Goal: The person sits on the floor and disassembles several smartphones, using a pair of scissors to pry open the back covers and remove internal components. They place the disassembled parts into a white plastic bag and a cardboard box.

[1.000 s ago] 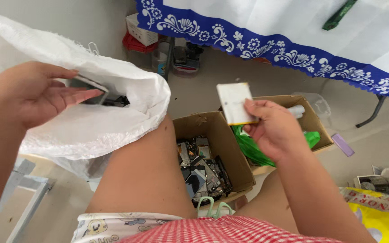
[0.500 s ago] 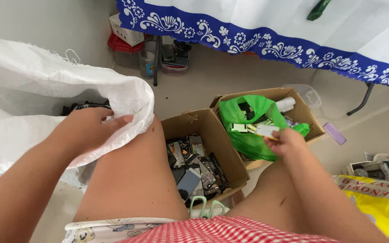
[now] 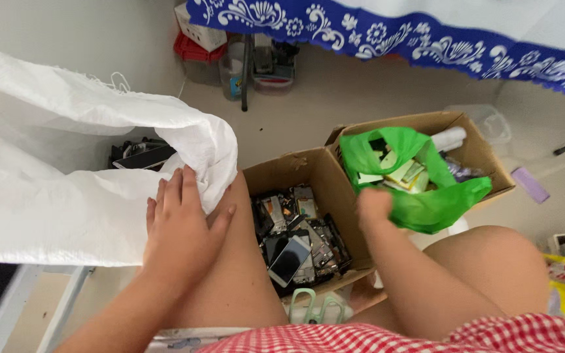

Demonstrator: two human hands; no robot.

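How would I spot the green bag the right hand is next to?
Find the two open cardboard boxes on the floor below the blue-patterned tablecloth. The green plastic bag sits in the right box, by the right hand. It alone is bright green, holding pale flat pieces.

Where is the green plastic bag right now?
In the head view, the green plastic bag sits open inside the cardboard box on the person's right, just beyond the right hand and beside the box of phone parts.
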